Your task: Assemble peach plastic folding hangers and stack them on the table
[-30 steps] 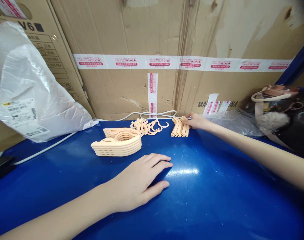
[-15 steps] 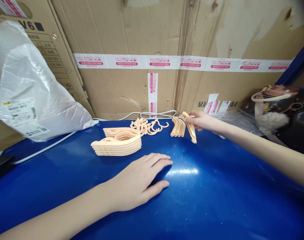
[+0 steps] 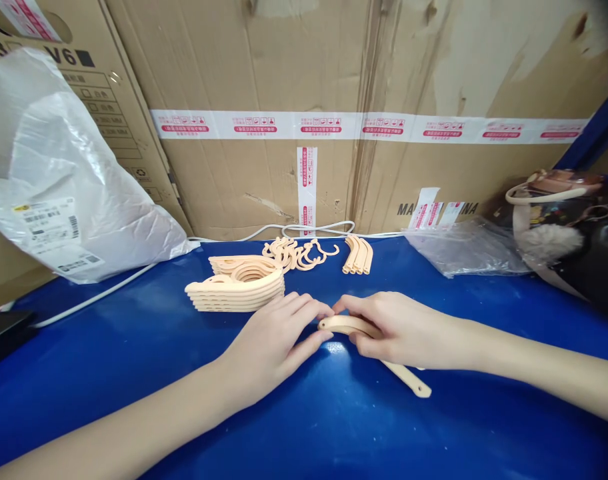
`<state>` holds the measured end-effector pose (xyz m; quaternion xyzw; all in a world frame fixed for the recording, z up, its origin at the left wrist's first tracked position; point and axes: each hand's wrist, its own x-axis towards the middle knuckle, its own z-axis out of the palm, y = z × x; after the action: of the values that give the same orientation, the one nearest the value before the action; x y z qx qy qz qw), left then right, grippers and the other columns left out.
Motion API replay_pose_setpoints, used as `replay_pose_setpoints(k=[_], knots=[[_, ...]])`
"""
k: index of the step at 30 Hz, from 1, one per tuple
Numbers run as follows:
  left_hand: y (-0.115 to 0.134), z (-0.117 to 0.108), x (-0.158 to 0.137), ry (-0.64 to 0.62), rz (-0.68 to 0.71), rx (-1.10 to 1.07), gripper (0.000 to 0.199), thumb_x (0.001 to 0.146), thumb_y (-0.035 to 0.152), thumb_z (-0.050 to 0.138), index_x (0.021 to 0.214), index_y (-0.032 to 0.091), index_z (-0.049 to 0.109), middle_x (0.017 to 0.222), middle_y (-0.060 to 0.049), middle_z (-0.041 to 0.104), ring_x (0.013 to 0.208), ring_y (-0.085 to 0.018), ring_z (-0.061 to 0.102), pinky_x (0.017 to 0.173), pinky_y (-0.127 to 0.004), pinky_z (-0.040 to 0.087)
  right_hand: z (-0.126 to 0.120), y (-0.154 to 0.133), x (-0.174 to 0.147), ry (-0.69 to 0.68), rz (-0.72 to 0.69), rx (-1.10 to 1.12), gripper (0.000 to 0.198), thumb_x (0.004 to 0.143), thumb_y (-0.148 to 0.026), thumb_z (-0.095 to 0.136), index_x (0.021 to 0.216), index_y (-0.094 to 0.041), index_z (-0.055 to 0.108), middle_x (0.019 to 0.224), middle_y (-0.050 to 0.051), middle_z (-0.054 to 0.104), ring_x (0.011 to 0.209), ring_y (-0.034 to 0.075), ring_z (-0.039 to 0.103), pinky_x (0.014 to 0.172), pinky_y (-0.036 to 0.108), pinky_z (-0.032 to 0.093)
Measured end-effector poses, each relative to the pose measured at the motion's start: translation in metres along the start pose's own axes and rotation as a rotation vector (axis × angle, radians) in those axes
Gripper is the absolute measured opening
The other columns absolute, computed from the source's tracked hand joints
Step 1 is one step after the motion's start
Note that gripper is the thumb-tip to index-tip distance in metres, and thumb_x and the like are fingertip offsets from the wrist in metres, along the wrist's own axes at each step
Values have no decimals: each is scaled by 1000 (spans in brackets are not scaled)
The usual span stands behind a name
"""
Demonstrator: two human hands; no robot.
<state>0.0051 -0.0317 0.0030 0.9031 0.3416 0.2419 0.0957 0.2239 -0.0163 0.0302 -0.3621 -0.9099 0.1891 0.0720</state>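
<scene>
My right hand point(image 3: 391, 327) grips a beige plastic hanger arm point(image 3: 407, 380) from above, and its fingers cover the middle. One holed end slants out below that palm toward the lower right. At the other end, the thumb and fingertips of my left hand point(image 3: 279, 340) close around the tip. Whether it is a single piece or two together, I cannot tell. Left of my hands lies a neat stack of beige hanger parts point(image 3: 239, 293). Behind it are several loose hanger hooks point(image 3: 299, 255). A row of curved hanger arms point(image 3: 357, 255) lies to the right of the hooks.
The blue tabletop point(image 3: 364, 433) runs back to a large cardboard box point(image 3: 264, 180). A white cable point(image 3: 254, 232) lies along the box. On the left stands a silvery parcel bag point(image 3: 84, 187). On the right are a clear plastic bag point(image 3: 459, 250) and a dark bag point(image 3: 604, 247).
My right hand has brought the hanger arm from beside the row at the back to the front middle. My left hand has closed its fingers on the tip.
</scene>
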Motion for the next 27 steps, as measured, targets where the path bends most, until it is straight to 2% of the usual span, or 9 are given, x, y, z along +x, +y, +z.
replay_pose_setpoints(k=[3, 6, 11, 14, 18, 23, 27], knots=[[0, 2, 1, 11, -47, -49, 14, 97, 25, 45, 101, 22, 58, 90, 0, 64, 83, -17, 58, 75, -31, 46, 5, 1, -3, 37, -45, -44, 20, 84, -18, 51, 102, -22, 55, 80, -1, 63, 67, 16, 59, 60, 24, 41], [0, 2, 1, 1, -93, -57, 12, 95, 25, 47, 99, 22, 58, 85, 1, 62, 80, -16, 57, 71, -30, 44, 7, 3, -8, 80, -74, -123, 22, 86, -23, 53, 109, -22, 56, 95, 3, 63, 82, 19, 61, 71, 28, 45], [0, 2, 1, 22, -129, 25, 14, 95, 25, 46, 94, 22, 60, 79, 1, 60, 77, -17, 56, 67, -30, 42, -2, 8, -23, 45, -70, -141, 45, 85, -44, 61, 124, -22, 52, 104, 5, 60, 90, 21, 59, 76, 30, 47], [-1, 2, 1, 25, -149, 47, 14, 94, 25, 47, 92, 22, 60, 79, 1, 60, 77, -17, 56, 67, -30, 42, -9, 13, -31, 13, -22, -90, 55, 80, -52, 65, 125, -23, 52, 100, 4, 60, 89, 20, 59, 75, 29, 47], [-3, 3, 2, 7, -147, 36, 15, 95, 25, 46, 91, 21, 60, 86, 1, 61, 83, -17, 57, 73, -32, 42, -12, 21, -34, -13, 14, -1, 42, 82, -50, 64, 116, -26, 59, 89, -1, 59, 76, 15, 57, 65, 24, 44], [-3, 3, 1, -21, -177, -37, 17, 97, 28, 44, 90, 22, 59, 90, 2, 60, 86, -16, 57, 76, -31, 43, -7, 26, -31, 33, 17, 64, 31, 86, -47, 61, 108, -25, 63, 80, -2, 57, 67, 12, 53, 58, 23, 40], [-2, 3, 0, -31, -130, -25, 16, 93, 35, 52, 104, 24, 58, 101, -1, 60, 91, -19, 56, 78, -32, 44, 0, 28, -29, 100, -10, 2, 30, 88, -45, 58, 107, -22, 63, 79, -1, 57, 67, 12, 53, 60, 24, 40]])
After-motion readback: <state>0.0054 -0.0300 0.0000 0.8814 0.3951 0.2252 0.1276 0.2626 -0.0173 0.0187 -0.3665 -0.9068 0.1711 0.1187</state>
